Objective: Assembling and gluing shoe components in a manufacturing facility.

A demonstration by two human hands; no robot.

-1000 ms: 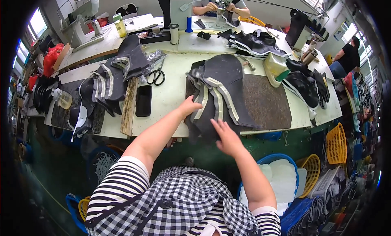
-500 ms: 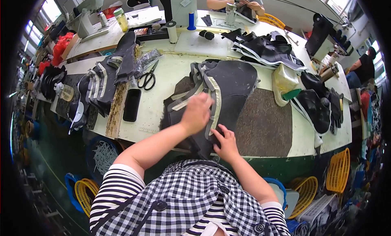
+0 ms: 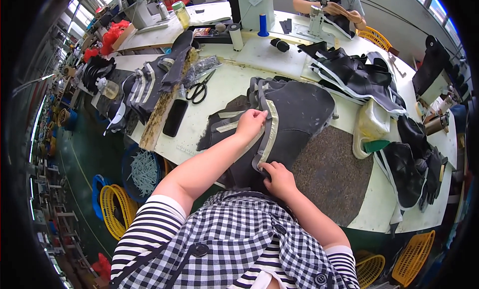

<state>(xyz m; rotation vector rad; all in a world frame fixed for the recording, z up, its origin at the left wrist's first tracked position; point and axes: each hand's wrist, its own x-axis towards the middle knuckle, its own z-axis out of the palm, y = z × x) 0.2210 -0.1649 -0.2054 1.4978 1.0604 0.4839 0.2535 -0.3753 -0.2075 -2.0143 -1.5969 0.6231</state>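
Dark grey fabric shoe-upper pieces point(image 3: 304, 107) lie stacked in front of me, and a curved cream strip point(image 3: 272, 132) runs along the edge of the top one. The fingers of my left hand point(image 3: 253, 123) are pinched together at this edge, beside the upper part of the strip. At the lower end of the strip, my right hand point(image 3: 279, 179) has its fingers curled over the edge of the same piece, thumb tucked below. More pieces with cream strips point(image 3: 228, 126) show just left of my left hand.
A rough brown mat point(image 3: 332, 174) lies under the stack. Leftward are black scissors point(image 3: 198, 92), a phone point(image 3: 175, 118) and more grey pieces point(image 3: 144, 84). A cream container point(image 3: 371, 122) and black uppers point(image 3: 357, 74) sit rightward. Across the table another person works at a sewing machine point(image 3: 318, 19).
My left hand has gone from a blurred, raised position over the strip to a pinch at its edge. My right hand's fingers have curled in at the lower end. The view has shifted.
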